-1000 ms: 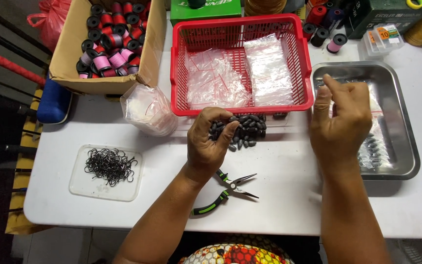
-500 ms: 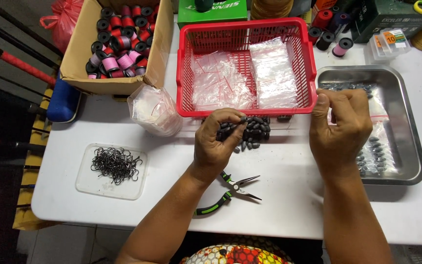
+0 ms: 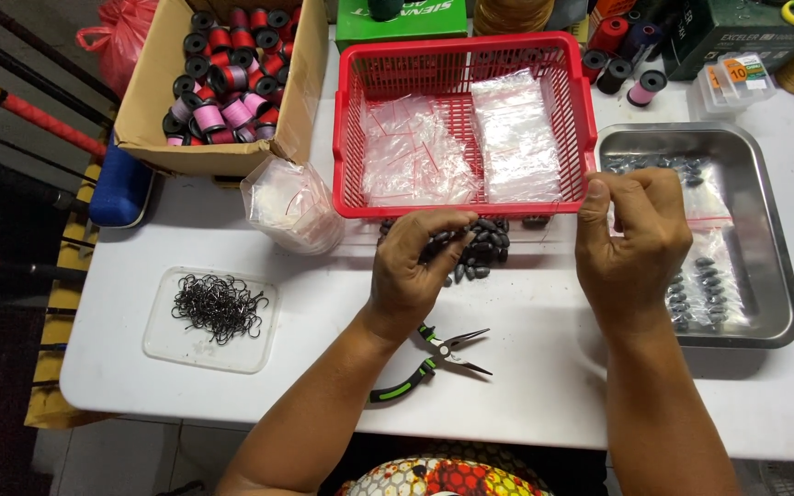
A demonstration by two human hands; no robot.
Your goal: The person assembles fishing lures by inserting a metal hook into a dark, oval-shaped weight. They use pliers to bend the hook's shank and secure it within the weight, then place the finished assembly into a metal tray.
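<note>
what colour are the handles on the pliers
Black with green stripes on the pliers, lying on the white table; the head view shows it.

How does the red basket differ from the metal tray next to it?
The red basket is plastic with slotted, see-through walls; the metal tray is solid, shiny steel. The basket has taller walls, while the tray is shallow. The basket holds clear, flat little bags; the tray holds dark oval weights, some in bags. The right hand overlaps the tray's left edge, the left hand sits below the basket. Both are rectangular and sit on the white table.

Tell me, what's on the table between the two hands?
In the head view, dark oval sinkers lie between the left hand and right hand.
</note>
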